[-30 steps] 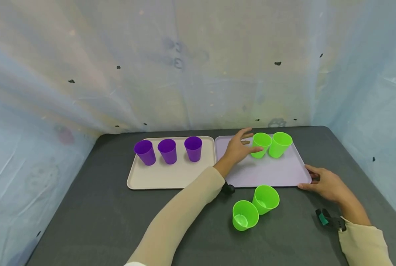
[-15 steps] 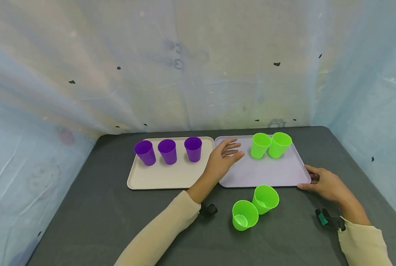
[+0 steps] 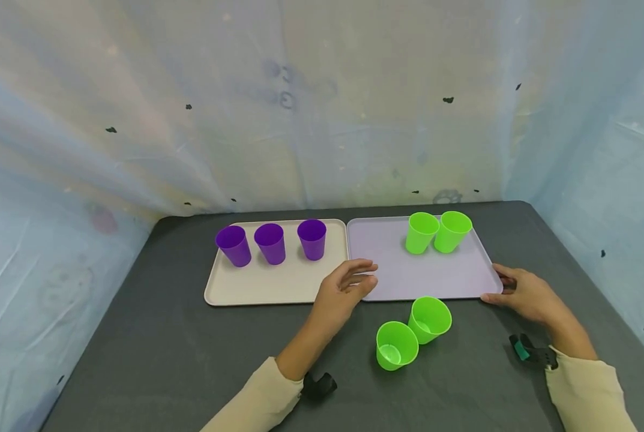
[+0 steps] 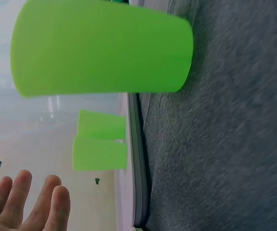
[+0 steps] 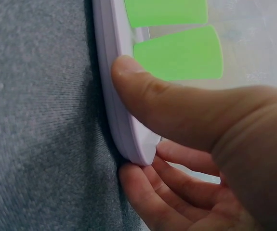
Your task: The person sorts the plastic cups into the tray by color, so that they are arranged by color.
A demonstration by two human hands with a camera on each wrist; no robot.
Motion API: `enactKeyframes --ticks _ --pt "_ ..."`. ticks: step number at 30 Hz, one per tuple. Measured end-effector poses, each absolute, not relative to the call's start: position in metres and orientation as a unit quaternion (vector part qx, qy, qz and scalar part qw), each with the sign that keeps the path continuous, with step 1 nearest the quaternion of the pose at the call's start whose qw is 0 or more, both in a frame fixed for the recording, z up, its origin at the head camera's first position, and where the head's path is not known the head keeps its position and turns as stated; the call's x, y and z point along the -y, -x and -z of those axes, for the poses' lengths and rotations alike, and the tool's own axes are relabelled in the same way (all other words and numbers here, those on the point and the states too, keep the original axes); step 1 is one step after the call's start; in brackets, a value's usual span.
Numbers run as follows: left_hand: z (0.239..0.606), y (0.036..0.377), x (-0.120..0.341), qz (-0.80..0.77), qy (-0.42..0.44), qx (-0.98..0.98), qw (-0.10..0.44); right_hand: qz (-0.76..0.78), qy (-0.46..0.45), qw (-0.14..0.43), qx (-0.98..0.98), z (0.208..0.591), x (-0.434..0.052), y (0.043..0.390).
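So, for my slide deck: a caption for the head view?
Right hand grips the lilac tray; left hand hovers open near two green cups.

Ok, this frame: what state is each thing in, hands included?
Left hand: open, holding nothing, over the lilac tray's near left corner.
Right hand: grips the lilac tray's near right corner.
Lilac tray: flat on the table, two green cups upright on it.
Loose green cups: upright on the table, side by side.
Beige tray: flat, three purple cups upright in a row.
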State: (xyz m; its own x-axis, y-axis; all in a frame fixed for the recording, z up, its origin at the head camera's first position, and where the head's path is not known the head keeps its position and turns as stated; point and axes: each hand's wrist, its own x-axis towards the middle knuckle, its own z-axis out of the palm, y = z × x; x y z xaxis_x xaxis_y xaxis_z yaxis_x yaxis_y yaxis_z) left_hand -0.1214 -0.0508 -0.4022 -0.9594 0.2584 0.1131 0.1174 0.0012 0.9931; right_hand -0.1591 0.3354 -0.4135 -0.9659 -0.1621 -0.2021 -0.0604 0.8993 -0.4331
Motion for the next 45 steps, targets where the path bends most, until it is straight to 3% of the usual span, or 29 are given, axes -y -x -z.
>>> enactKeyframes --ticks 13,17,27,45 --pt "0.405 0.088 0.056 -0.608 -0.209 -0.764 0.057 0.217 0.056 0.117 -0.967 0.409 -0.332 0.163" --pt "0.408 0.084 0.054 -0.572 -0.225 -0.787 0.052 0.221 0.056 0.116 -0.967 0.410 -0.334 0.160" --pt "0.414 0.078 0.050 -0.552 -0.254 -0.787 0.104 0.210 0.055 0.112 -0.970 0.408 -0.338 0.157" --pt "0.416 0.073 0.048 -0.547 -0.277 -0.782 0.110 0.212 0.051 0.124 -0.968 0.409 -0.334 0.159"
